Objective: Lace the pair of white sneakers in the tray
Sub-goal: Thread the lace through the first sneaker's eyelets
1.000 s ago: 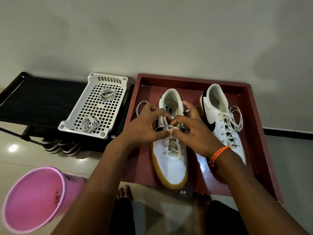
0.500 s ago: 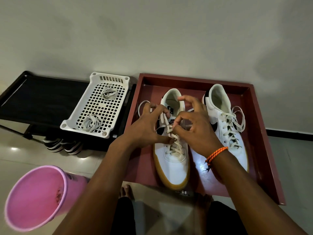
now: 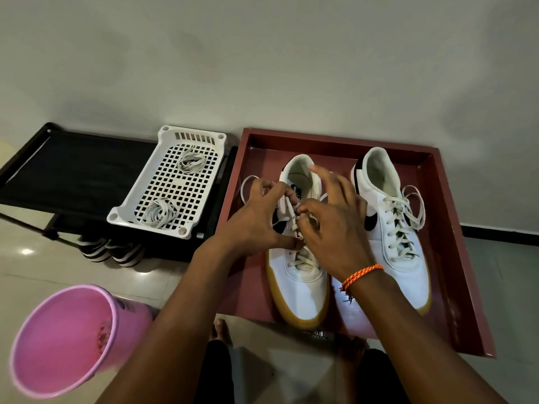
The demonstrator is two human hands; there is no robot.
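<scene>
Two white sneakers stand side by side, toes toward the near edge, in a dark red tray point(image 3: 455, 249) on the floor by the wall. The right sneaker point(image 3: 393, 228) appears fully laced, its loose ends looped over its right flank. The left sneaker point(image 3: 297, 281) is laced only through its nearer eyelets — the work is at the upper rows. The left hand point(image 3: 253, 223) has its fingers curled, pinching a run of the flat lace point(image 3: 288, 207) above the tongue; the right hand point(image 3: 332, 228) pinches the lace between thumb and forefinger just beside it, the other fingers spread upward. A free loop of lace trails to the left of the left hand.

Handling, as a judgement: the lace is light, limp and flat, prone to twisting, so it is best taken close to its stiff tip, where it can be steered through an eyelet. The shoe is light and may slide on the tray unless steadied at its eyelet row.

Left of the tray, a white perforated basket point(image 3: 145, 199) holds two coiled laces; a pink bucket point(image 3: 58, 339) stands nearer.
</scene>
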